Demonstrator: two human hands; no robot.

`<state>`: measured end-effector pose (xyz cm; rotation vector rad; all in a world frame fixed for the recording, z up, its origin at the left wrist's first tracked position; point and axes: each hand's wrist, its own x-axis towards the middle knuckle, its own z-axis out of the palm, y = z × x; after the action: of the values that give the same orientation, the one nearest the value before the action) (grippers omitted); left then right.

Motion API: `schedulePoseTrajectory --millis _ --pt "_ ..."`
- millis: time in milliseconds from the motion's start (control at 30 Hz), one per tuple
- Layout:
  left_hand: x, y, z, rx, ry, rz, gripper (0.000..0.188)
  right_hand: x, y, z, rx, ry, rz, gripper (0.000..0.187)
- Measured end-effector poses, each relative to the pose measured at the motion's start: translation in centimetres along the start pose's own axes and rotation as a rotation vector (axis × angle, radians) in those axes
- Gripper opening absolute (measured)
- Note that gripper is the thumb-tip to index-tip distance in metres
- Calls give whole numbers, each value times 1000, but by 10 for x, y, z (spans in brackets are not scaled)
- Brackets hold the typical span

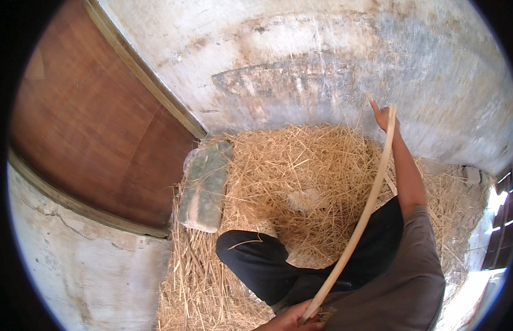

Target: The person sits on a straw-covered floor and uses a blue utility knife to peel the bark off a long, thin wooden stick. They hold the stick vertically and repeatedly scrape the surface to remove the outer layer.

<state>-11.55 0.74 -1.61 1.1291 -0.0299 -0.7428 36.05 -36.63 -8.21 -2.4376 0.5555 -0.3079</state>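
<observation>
Your left hand (292,320) is cut off by the lower edge, its fingers out of view around the pale, curved wooden strip (358,220). The heap of dry yellow straw (300,182) covers part of your black-trousered legs (262,265). At the right rim, a small grey object (472,175) is too distorted to identify.

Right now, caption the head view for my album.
Both hands, left and right, bend a pale cane over straw.
</observation>
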Motion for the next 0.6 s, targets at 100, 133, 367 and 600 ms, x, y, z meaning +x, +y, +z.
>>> schedulePoseTrajectory --millis 100,133,367,600 --pt "21 29 2 171 200 -27 22 -20 -13 -4 -195 -214 -123 94" --pt "30 39 -5 177 233 -100 15 -37 -24 -12 -169 -229 -182 92" --pt "83 70 -43 165 419 132 18 -242 -107 -37 -52 -633 -886 75" --pt "83 77 -30 230 449 118 14 -252 -103 -5 96 -499 -1020 60"
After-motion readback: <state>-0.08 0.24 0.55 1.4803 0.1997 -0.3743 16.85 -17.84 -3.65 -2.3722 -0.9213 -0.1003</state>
